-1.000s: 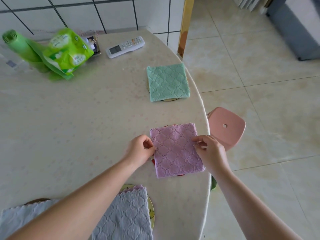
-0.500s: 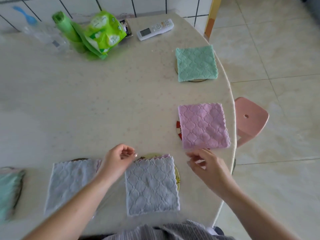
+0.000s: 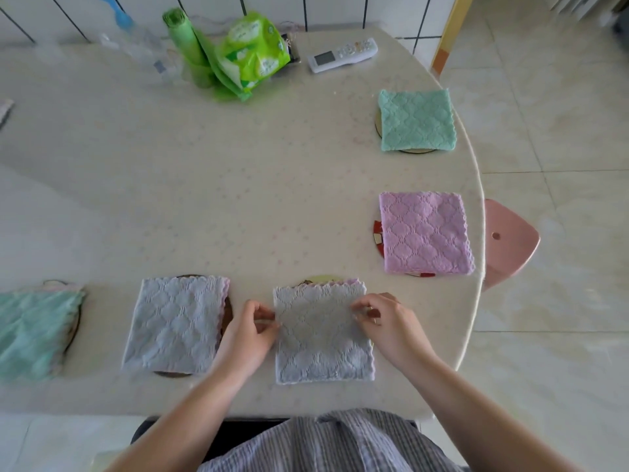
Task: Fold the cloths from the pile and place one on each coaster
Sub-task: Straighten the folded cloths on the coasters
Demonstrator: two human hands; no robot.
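Several folded cloths lie on round coasters along the table's near and right edge. A grey-blue cloth (image 3: pixel 321 338) covers a yellow-green coaster (image 3: pixel 320 279) right in front of me. My left hand (image 3: pixel 250 333) pinches its left edge and my right hand (image 3: pixel 388 321) pinches its right edge. To its left a second grey-blue cloth (image 3: pixel 175 325) rests on a dark coaster (image 3: pixel 227 310). A teal cloth (image 3: pixel 32 330) lies at the far left. On the right sit a pink cloth (image 3: pixel 425 233) over a red coaster (image 3: pixel 377 238) and a green cloth (image 3: pixel 417 119).
At the back of the pale round table (image 3: pixel 204 185) stand a green bag with a roll (image 3: pixel 235 56), a clear bottle (image 3: pixel 136 42) and a white remote (image 3: pixel 342 55). A pink stool (image 3: pixel 509 243) stands just off the right edge on the tiled floor.
My hands left the pink cloth on its coaster and moved to the near grey-blue cloth, now gripping its two side edges. The view swung left and down.
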